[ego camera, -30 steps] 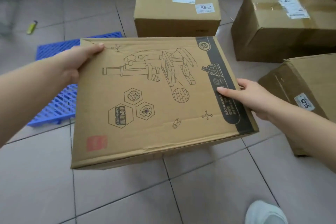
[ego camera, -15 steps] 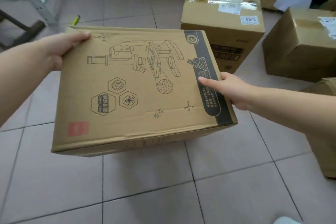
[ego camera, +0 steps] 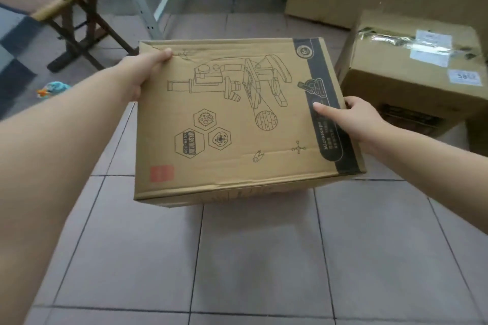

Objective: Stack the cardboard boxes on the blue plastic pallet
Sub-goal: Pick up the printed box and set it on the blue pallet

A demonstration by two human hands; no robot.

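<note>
Both hands, left (ego camera: 144,71) and right (ego camera: 355,120), grip opposite edges of a box (ego camera: 237,119) (microscope print) above open floor (ego camera: 250,258). Another box (ego camera: 412,79) sits right.

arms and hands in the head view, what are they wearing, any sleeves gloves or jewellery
Both forearms are bare up to the picture's edge, with no sleeve in view. The left hand and the right hand wear no gloves. No ring, watch or bracelet shows on either one. The visible fingernails are short and unpainted.
</note>
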